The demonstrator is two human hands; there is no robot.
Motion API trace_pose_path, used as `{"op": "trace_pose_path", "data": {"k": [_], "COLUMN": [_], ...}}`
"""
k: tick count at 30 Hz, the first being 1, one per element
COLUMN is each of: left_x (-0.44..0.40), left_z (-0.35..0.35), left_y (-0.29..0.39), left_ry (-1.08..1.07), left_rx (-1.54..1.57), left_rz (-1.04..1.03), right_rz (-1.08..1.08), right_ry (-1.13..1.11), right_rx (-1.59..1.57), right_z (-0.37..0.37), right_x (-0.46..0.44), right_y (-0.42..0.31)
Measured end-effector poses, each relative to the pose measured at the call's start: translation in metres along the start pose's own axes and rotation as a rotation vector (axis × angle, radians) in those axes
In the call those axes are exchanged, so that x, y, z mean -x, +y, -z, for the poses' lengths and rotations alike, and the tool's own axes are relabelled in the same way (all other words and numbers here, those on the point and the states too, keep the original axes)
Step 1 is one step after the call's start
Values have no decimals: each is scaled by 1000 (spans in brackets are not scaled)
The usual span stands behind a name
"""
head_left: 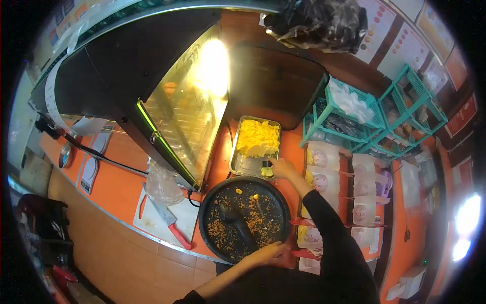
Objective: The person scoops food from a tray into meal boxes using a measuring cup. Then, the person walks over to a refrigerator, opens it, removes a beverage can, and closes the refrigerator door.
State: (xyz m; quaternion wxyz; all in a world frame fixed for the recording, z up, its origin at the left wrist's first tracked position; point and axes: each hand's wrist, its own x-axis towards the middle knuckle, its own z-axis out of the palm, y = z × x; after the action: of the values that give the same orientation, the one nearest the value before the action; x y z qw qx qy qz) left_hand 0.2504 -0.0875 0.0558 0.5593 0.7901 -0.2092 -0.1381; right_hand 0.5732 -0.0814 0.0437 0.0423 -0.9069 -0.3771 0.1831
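Note:
My right hand (pixel 282 168) reaches to the near end of a metal tray (pixel 248 165) heaped with yellow, scrambled-egg-like food (pixel 257 138). Its fingers are closed on a small dark utensil (pixel 267 163), with a yellow lump just below it; the exact kind is unclear. At the near right rim of a round black pan (pixel 202 223), my left hand (pixel 271 253) has curled fingers, and what they grip is hidden. Brown crumbs (pixel 217 230) and a few yellow bits lie in the pan, where a black ladle (pixel 243 230) rests with its handle toward my left hand.
Left of the pan, a red-handled knife (pixel 172 223) lies on a white cutting board (pixel 152 215) beside a clear plastic bag (pixel 164 187). A lit glass display case (pixel 187 106) stands behind. Rows of printed paper packages (pixel 326 185) and green baskets (pixel 349 124) are at right.

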Motion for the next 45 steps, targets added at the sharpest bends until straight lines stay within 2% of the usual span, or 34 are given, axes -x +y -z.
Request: {"op": "trace_pose_path", "data": {"k": [2, 4, 8, 11, 13, 14, 16, 17, 18, 21, 24, 25, 27, 28, 30, 33, 36, 37, 38, 40, 41, 43, 44, 45], "left_x": [-1, -2, -7, -14, -17, -19, -24, -24, -25, -29, -25, -25, -26, -28, -28, -27, -36, -39, -40, -39, -39, -39, -39, -39], "left_z": [8, 7, 18, -8, -10, -10, -16, -18, -17, -6, -5, -12, -23, -29, -43, -34, -46, -54, -61, -57, -59, -65, -67, -69], "left_y": [5, 2, 15, -15, -17, -18, -23, -24, -23, -3, 13, 12, 17, 16, 7, 18, 17, 9, 6, 27, 27, 22, 19, 16], "left_ry": [-67, -40, -51, -11, -27, -38, 26, 86, 89, -30, -80, -62, -48, -73, 33, 107, 133, 211, 289, 272, 302, 355, 343, 374], "left_rx": [13, 35, 108, 72, 77, 84, 98, 117, 116, 208, 99, 39, -160, -145, -85, -50, -66, -64, -59, -85, -80, -50, -49, -83], "left_rz": [24, 13, 30, -21, -46, -71, -112, -154, -147, -129, -219, -248, -310, -319, -193, -136, -163, -160, -155, -149, -140, -108, -116, -128], "right_rz": [81, 204, 246, 240, 240, 244, 170, -102, -95, -100, -74, -86, 43, 19, 91, -40, -177, -239, -285, -447, -462, -518, -527, -433], "right_ry": [-22, -137, -120, -175, -248, -246, -519, -640, -644, -747, -734, -727, -745, -733, -769, -798, -810, -831, -774, -663, -645, -355, -343, -72], "right_rx": [47, 247, 243, 114, -142, -144, -439, -639, -641, -1030, -1089, -1100, -1109, -1128, -1056, -1075, -1131, -1189, -1242, -1240, -1254, -1079, -1084, -862], "right_z": [1, 9, 0, 6, 0, -13, -37, -13, -3, 20, 45, 54, 84, 97, 118, 131, 113, 105, 90, 72, 53, -3, -37, -72], "right_x": [-9, -3, 15, 11, -12, -31, -72, -61, -60, -50, -34, -23, 17, 40, 95, 231, 323, 351, 375, 415, 430, 445, 446, 444], "right_y": [4, 1, 3, 6, 22, 38, 70, 59, 58, 64, 63, 64, 59, 57, 53, 47, 47, 45, 41, 33, 32, 40, 44, 47]}}
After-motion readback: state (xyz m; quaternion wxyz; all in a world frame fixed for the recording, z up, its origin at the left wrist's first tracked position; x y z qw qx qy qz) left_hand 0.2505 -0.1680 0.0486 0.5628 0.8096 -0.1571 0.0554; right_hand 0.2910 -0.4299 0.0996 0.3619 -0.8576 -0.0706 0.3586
